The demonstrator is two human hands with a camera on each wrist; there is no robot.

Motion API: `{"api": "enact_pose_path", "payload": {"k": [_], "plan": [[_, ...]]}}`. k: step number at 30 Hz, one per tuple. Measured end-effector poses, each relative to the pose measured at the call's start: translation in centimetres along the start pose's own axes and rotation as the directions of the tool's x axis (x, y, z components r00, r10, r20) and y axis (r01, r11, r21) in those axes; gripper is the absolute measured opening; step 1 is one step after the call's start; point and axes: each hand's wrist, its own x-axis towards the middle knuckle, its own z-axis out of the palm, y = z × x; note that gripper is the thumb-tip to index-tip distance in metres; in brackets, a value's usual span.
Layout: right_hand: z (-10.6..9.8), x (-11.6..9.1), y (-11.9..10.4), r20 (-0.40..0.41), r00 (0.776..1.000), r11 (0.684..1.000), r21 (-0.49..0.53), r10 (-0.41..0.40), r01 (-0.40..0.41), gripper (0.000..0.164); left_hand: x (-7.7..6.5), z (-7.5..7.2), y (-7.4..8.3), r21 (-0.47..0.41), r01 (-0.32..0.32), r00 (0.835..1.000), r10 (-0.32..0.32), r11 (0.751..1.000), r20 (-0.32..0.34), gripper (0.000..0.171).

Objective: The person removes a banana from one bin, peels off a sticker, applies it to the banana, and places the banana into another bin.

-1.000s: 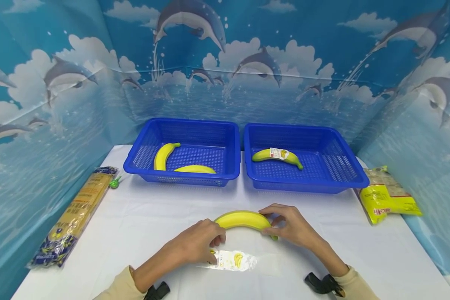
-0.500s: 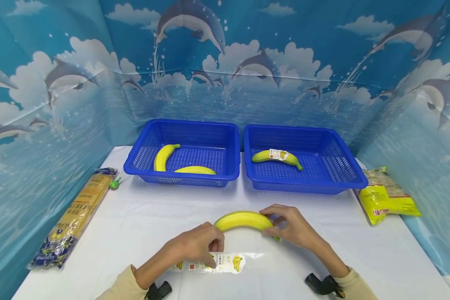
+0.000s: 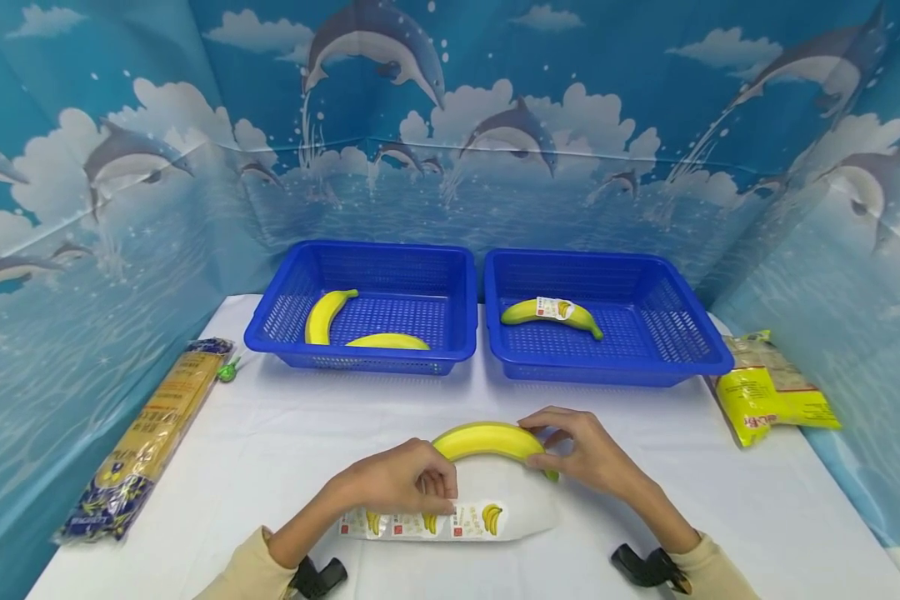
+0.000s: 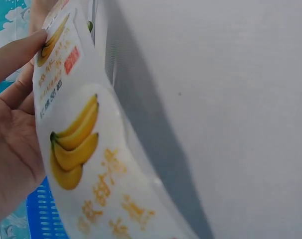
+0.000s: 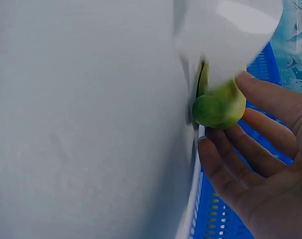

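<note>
In the head view a yellow banana (image 3: 486, 438) lies curved on the white table. My right hand (image 3: 587, 450) grips its greenish stem end between thumb and fingers; the right wrist view shows that stem tip (image 5: 209, 111) by the fingers. My left hand (image 3: 403, 479) pinches a clear-backed strip of banana stickers (image 3: 489, 522) between thumb and fingers, just in front of the banana. Close up in the left wrist view, the sticker strip (image 4: 74, 144) hangs from the left hand, printed with bananas and lettering. The banana's left end is partly hidden behind the left hand.
Behind stand two blue baskets: the left basket (image 3: 360, 361) holds two bananas, the right basket (image 3: 607, 372) one banana with a sticker (image 3: 555, 308). A noodle packet (image 3: 150, 429) and small green object (image 3: 228, 370) lie left; a yellow bag (image 3: 776, 396) lies right.
The left hand has slid the sticker strip left, then lifted and shifted it right, so more stickers show. The right hand and banana have stayed nearly still.
</note>
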Motion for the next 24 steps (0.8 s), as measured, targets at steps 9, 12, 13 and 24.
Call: {"api": "enact_pose_path", "payload": {"k": [9, 12, 13, 24], "plan": [[0.03, -0.21, -0.01, 0.007, 0.999, 0.999, 0.005, 0.036, -0.036, 0.045, 0.64, -0.24, 0.05, -0.095, 0.002, 1.0, -0.003, 0.995, -0.014, 0.006], [0.0, -0.19, -0.03, 0.011, 1.0, 0.999, 0.02, 0.029, -0.029, 0.044, 0.71, -0.26, 0.02, -0.119, 0.008, 0.999, -0.011, 0.993, -0.031, 0.004], [0.01, -0.18, -0.04, 0.01, 1.0, 1.0, 0.022, 0.022, -0.022, 0.044, 0.75, -0.29, 0.0, -0.126, 0.013, 0.999, -0.018, 0.992, -0.04, 0.004], [-0.39, -0.05, -0.27, -0.006, 1.0, 1.0, 0.012, -0.004, 0.004, 0.041, 1.04, -1.05, -0.32, -0.081, 0.017, 0.999, -0.02, 0.997, -0.043, 0.015]]}}
